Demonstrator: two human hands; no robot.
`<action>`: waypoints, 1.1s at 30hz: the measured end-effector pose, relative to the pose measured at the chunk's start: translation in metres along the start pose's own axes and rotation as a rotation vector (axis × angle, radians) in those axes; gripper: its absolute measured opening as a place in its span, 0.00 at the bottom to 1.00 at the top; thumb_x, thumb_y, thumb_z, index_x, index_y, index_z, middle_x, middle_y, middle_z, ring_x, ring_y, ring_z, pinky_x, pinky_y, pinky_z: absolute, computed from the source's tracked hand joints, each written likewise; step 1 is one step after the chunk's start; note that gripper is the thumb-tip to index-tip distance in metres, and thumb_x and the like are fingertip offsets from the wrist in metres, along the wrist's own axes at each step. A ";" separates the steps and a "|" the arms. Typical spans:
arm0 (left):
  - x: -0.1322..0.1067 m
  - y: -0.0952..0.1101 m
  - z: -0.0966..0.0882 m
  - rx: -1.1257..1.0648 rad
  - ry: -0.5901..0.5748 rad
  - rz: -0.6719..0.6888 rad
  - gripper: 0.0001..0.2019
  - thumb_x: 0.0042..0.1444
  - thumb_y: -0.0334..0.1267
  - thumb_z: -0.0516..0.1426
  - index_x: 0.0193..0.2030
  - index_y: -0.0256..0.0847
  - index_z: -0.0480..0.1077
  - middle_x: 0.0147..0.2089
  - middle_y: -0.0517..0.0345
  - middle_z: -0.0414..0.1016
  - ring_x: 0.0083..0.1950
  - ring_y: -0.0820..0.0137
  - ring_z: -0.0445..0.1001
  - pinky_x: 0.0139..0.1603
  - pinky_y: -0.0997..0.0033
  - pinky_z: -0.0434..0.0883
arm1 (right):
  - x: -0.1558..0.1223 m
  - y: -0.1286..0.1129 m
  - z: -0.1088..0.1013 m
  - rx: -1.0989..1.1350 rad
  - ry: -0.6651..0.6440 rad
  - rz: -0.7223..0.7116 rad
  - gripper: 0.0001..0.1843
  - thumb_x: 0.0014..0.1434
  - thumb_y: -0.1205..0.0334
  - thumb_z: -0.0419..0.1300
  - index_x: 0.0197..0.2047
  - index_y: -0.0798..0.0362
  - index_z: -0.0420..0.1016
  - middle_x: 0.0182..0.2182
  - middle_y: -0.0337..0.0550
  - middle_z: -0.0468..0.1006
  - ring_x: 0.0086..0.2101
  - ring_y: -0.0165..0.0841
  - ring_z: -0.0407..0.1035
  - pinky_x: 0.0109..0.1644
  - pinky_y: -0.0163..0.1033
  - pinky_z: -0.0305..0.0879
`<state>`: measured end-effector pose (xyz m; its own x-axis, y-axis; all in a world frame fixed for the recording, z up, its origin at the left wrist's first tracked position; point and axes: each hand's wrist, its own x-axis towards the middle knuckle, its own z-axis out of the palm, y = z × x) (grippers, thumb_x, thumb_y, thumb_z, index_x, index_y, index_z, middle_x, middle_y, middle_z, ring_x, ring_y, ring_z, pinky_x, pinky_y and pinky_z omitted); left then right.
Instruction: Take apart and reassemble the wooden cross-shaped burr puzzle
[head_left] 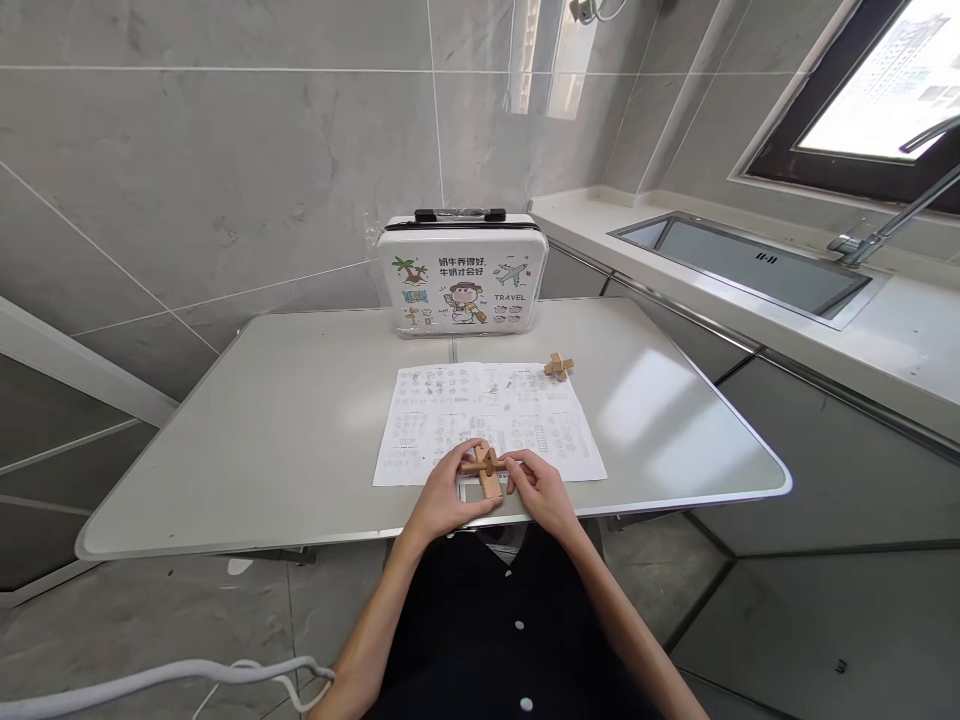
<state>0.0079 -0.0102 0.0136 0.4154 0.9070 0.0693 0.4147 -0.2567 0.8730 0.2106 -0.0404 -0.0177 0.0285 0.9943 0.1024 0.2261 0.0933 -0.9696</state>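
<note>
Between my hands, near the table's front edge, is a wooden interlocking puzzle (489, 484) made of crossed light and darker brown pieces. My left hand (442, 497) grips it from the left, thumb at its near end and fingers at its far end. My right hand (541, 490) pinches the end of a crosswise piece on the right side. Beneath the puzzle lies a printed instruction sheet (420, 430) with rows of small diagrams. A second wooden puzzle (558, 366), a burr shape, sits at the sheet's far right corner.
A white carrying case (465, 285) with cartoon prints stands at the back of the folding table (300, 400). To the right is a counter with a sink (742, 260) and a tap (855, 245). A white cable (187, 672) hangs at lower left.
</note>
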 end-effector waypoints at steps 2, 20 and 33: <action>0.000 -0.002 0.001 0.009 0.001 -0.001 0.42 0.49 0.43 0.72 0.70 0.52 0.64 0.62 0.51 0.74 0.60 0.56 0.74 0.63 0.55 0.72 | 0.000 0.001 0.000 0.001 0.002 -0.007 0.22 0.72 0.41 0.54 0.48 0.50 0.79 0.28 0.41 0.78 0.29 0.38 0.75 0.37 0.40 0.71; -0.004 0.004 -0.001 0.054 0.067 0.146 0.42 0.51 0.38 0.71 0.72 0.53 0.60 0.68 0.52 0.69 0.65 0.56 0.73 0.65 0.53 0.73 | -0.003 0.000 -0.002 0.021 0.111 -0.056 0.16 0.72 0.47 0.56 0.47 0.50 0.72 0.33 0.39 0.72 0.23 0.29 0.58 0.28 0.38 0.57; -0.005 -0.002 0.004 0.277 0.086 0.389 0.39 0.61 0.36 0.66 0.75 0.56 0.54 0.72 0.50 0.64 0.73 0.54 0.65 0.70 0.47 0.69 | -0.006 -0.006 -0.003 0.020 -0.039 -0.063 0.15 0.68 0.47 0.62 0.46 0.51 0.78 0.25 0.36 0.71 0.24 0.31 0.62 0.30 0.37 0.60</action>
<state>0.0084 -0.0157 0.0096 0.5183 0.7478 0.4149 0.4468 -0.6505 0.6142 0.2124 -0.0469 -0.0118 -0.0232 0.9876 0.1551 0.2065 0.1565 -0.9658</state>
